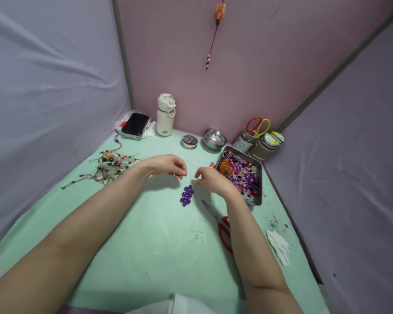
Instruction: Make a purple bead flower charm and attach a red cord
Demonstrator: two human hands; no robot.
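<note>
My left hand (172,166) is held just above the table, thumb and fingertips pinched together. Whatever is between them is too small to make out. Facing it across a narrow gap, my right hand (212,179) has its index finger curved and its thumb stretched out, with a space between the tips; I see nothing in it. A small cluster of shiny purple beads (187,195) lies on the table just below and between both hands. Red-handled scissors (220,221) lie with blades apart, partly hidden beneath my right forearm.
Right of my hands stands a metal tray (261,185) of mixed beads and cord. Behind are a metal bowl (215,138), a round tin (189,141), a cream bottle (165,117), a phone (136,124) and jars (265,149). Beaded strings (113,168) lie left; a white cloth (278,246) right.
</note>
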